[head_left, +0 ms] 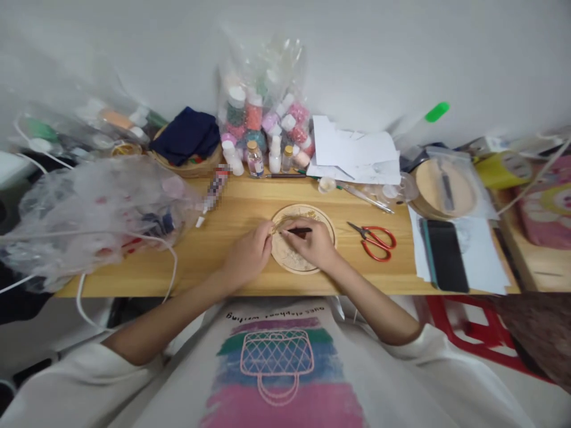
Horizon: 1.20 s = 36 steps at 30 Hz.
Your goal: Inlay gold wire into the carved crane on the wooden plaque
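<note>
A round wooden plaque (pixel 321 221) lies on the light wooden table (pixel 214 255) right in front of me. My right hand (pixel 314 242) rests on it, fingers closed round a thin dark stick-like tool (pixel 298 230) whose tip points left. My left hand (pixel 250 252) sits at the plaque's left edge with its fingertips pinched together close to the tool's tip; what they pinch is too small to name. Both hands cover the lower and left parts of the plaque.
Red-handled scissors (pixel 375 239) lie right of the plaque. A black phone (pixel 446 254) rests on white paper. Behind are small bottles (pixel 255 159), a bag of bead jars (pixel 263 113), a basket with dark cloth (pixel 187 139), loose paper sheets (pixel 357 157). A crumpled plastic bag (pixel 89 214) fills the left.
</note>
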{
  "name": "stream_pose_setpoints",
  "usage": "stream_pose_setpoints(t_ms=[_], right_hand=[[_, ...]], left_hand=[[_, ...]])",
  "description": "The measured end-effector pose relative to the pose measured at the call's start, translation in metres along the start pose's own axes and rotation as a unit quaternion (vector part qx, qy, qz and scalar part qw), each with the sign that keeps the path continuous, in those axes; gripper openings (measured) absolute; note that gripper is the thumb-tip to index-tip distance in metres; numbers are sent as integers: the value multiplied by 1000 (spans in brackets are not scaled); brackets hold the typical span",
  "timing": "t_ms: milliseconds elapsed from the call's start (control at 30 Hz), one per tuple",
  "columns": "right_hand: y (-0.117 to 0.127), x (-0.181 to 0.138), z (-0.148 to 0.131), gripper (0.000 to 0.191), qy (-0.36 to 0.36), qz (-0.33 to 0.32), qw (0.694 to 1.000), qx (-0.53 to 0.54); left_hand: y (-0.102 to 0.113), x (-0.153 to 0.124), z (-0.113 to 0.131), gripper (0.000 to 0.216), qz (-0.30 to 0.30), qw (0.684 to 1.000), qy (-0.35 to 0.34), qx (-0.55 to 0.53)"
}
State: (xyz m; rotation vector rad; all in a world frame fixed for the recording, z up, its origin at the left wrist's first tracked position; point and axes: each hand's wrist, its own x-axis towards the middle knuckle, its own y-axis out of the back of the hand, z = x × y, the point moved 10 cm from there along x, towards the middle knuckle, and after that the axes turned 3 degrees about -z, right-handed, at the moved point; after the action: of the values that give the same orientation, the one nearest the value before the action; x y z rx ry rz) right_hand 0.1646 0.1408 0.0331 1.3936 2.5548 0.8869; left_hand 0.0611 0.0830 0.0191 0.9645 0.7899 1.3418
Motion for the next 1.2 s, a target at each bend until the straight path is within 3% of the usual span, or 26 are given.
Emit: stream_pose_setpoints(t_ms=[200, 633, 1000, 1200], right_hand=[[10, -18, 1, 10, 9, 19, 1000, 6], [7, -38, 8, 10, -94, 91, 991, 19], [3, -51, 11, 9, -149, 154, 976, 31], [1, -57, 10, 7, -158, 186, 970, 21]], left_hand=[[0, -21, 7, 15, 68, 991, 50, -102], [12, -27, 21, 11, 124, 992, 0, -8], [15, -44, 23, 21, 178, 984, -27, -14], [13, -47, 33, 20, 176, 983, -43, -35]])
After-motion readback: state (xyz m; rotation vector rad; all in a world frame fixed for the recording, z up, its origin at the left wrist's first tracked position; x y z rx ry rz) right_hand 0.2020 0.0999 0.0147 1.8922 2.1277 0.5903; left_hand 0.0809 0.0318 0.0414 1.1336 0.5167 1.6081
